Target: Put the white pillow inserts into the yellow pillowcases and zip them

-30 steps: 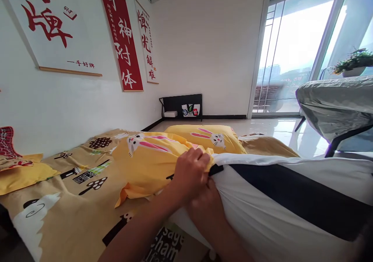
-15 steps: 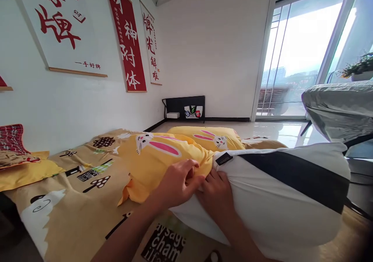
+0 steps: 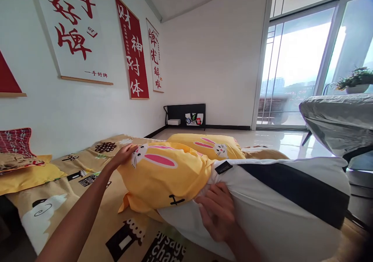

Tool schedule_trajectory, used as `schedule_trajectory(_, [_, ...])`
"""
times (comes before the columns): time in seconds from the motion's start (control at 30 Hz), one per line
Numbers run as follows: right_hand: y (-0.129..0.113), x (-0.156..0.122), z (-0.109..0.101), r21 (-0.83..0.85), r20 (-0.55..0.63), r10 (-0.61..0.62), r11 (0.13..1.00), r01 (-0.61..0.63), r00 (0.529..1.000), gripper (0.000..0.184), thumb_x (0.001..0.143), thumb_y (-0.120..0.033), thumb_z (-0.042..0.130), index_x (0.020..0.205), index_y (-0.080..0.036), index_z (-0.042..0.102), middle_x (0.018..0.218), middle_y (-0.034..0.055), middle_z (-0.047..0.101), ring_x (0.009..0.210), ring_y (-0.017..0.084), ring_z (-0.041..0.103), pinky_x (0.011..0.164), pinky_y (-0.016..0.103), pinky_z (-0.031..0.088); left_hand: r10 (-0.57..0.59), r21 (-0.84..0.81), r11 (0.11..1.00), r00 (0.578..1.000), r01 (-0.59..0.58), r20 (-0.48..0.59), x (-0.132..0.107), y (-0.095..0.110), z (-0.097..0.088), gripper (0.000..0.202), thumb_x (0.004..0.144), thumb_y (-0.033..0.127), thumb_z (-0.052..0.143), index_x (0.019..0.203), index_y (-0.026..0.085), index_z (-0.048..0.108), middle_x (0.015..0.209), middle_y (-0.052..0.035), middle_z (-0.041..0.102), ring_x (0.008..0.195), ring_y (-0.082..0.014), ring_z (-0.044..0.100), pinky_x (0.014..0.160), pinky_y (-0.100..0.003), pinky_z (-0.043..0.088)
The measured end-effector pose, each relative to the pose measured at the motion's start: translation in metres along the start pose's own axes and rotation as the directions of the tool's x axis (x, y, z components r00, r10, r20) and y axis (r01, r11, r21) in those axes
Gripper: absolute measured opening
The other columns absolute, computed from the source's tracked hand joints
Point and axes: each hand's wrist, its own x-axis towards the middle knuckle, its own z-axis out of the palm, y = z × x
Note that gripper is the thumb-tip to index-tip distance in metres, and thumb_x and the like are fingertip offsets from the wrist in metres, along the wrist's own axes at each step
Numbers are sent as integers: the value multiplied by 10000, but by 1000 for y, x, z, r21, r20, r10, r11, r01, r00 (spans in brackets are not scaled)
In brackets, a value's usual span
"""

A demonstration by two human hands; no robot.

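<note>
A white pillow (image 3: 262, 211) with a dark stripe and a small black label lies in front of me, its left part inside a yellow pillowcase (image 3: 163, 176) printed with a rabbit. My left hand (image 3: 127, 154) is closed on the far left corner of the pillowcase, by the rabbit's head. At the pillowcase's opening, my right hand (image 3: 217, 211) has its fingers curled into the bunched white fabric below the label. The pillow's left end is hidden inside the case.
Beneath lies a tan printed bed sheet (image 3: 78, 211). A second yellow rabbit pillow (image 3: 189, 138) rests behind. Yellow and red patterned fabric (image 3: 20, 153) sits at the left edge. At the right stands a plastic-covered table (image 3: 335, 110) with a potted plant (image 3: 357, 81).
My left hand has moved from beside the right hand to the far left corner of the pillowcase. The right hand stays on the white pillow near the opening. The view has tilted up slightly.
</note>
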Motion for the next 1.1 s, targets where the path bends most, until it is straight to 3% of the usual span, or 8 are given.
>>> schedule_trajectory(0.3, [-32, 48, -15, -280, -90, 194, 936, -211, 977, 99, 862, -123, 534, 803, -202, 545, 678, 16, 570, 663, 153, 481, 669, 295, 380, 1, -221, 975, 1000, 0, 7, -55, 2, -5, 320, 850, 481, 446, 808, 176, 533, 688, 16, 541, 602, -120, 454, 549, -210, 370])
schedule_trajectory(0.43, [-54, 107, 29, -366, 207, 121, 930, -38, 971, 67, 860, -201, 542, 838, -195, 605, 799, 44, 645, 799, 198, 550, 745, 331, 387, 77, -178, 980, 995, -87, -63, -81, 18, -12, 280, 862, 425, 428, 787, 176, 532, 778, -18, 578, 735, -158, 514, 649, -239, 401])
schedule_trajectory(0.5, [-57, 130, 57, -362, 442, 121, 931, 53, 889, 145, 855, -270, 579, 955, -178, 628, 897, 69, 666, 878, 217, 574, 806, 353, 384, 68, -155, 985, 996, -76, -58, -92, 19, -20, 288, 872, 431, 425, 792, 177, 537, 770, -17, 580, 735, -161, 517, 673, -249, 409])
schedule_trajectory(0.6, [-45, 144, 86, -247, 725, 153, 968, 46, 671, 380, 880, -424, 564, 1162, -171, 586, 1009, 98, 674, 950, 229, 594, 875, 377, 374, -5, -148, 989, 999, 0, -34, -106, 8, -35, 326, 871, 483, 445, 808, 181, 548, 785, -23, 603, 740, -167, 535, 702, -262, 431])
schedule_trajectory(0.73, [-21, 136, 95, -160, 846, 204, 978, -130, 493, 509, 873, -584, 487, 1204, -212, 595, 1046, 93, 679, 953, 243, 604, 789, 341, 411, -34, -322, 945, 995, 63, 94, -121, -23, -57, 504, 806, 633, 479, 1037, 196, 579, 1128, -93, 630, 1064, -258, 568, 886, -336, 467])
schedule_trajectory(0.9, [-18, 140, 89, -131, 813, 230, 967, -217, 535, 462, 790, -546, 620, 1140, -244, 650, 982, 61, 697, 865, 207, 615, 695, 274, 402, -62, -250, 959, 962, 131, 264, -142, -45, -74, 737, 682, 543, 702, 1302, 250, 432, 1349, -100, 512, 1201, -289, 518, 940, -376, 477])
schedule_trajectory(1.0, [-24, 148, 83, -178, 762, 249, 968, -176, 598, 306, 835, -493, 595, 965, -239, 703, 813, 34, 694, 733, 172, 594, 631, 250, 354, -128, 41, 992, 976, 122, 174, -154, -46, -79, 552, 726, 526, 670, 1164, 220, 534, 1168, -80, 624, 1068, -272, 585, 870, -365, 494])
schedule_trajectory(1.1, [-25, 150, 73, -263, 678, 229, 963, -60, 699, 291, 890, -445, 534, 809, -209, 684, 746, 34, 662, 674, 151, 557, 593, 249, 299, -18, 205, 979, 997, 1, 80, -167, -37, -85, 330, 817, 510, 561, 902, 194, 603, 897, -60, 665, 831, -229, 623, 726, -323, 497])
